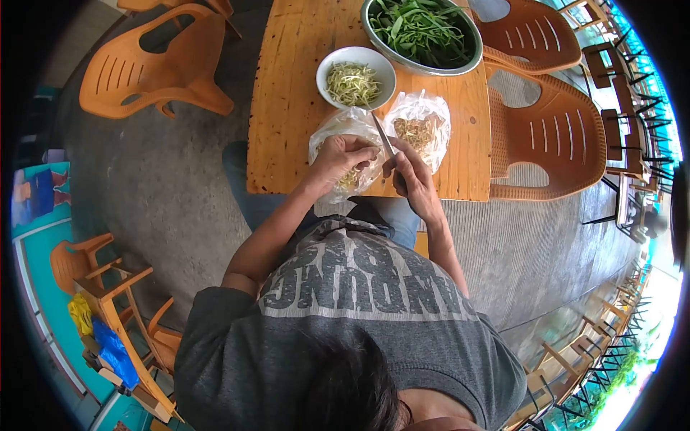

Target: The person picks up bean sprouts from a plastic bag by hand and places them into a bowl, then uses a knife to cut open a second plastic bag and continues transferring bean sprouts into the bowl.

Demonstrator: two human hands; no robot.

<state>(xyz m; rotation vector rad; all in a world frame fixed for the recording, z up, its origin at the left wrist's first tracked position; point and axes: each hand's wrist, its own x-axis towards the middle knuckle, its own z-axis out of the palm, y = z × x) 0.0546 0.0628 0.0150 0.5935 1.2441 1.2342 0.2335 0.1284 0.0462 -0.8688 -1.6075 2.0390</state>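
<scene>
My right hand point(413, 176) is closed around the dark handle of a knife point(382, 134), its blade pointing up and away from me. Close beside it, my left hand point(341, 159) is closed in a pinch over a clear plastic bag point(323, 132); whatever its fingertips hold is too small to make out. Pale bean sprouts point(348, 179) show inside that bag, below the hand. Just beyond the knife tip, a white bowl point(389, 80) contains more trimmed-looking sprouts point(352, 83). A second plastic bag point(436, 109) with brownish scraps point(419, 133) lies to the right of the blade.
On the wooden table point(287, 79), a large metal basin point(440, 70) of cut green leaves point(420, 30) stands at the far right. Orange plastic chairs point(550, 136) line the right side. Another orange chair point(154, 68) is on the left floor.
</scene>
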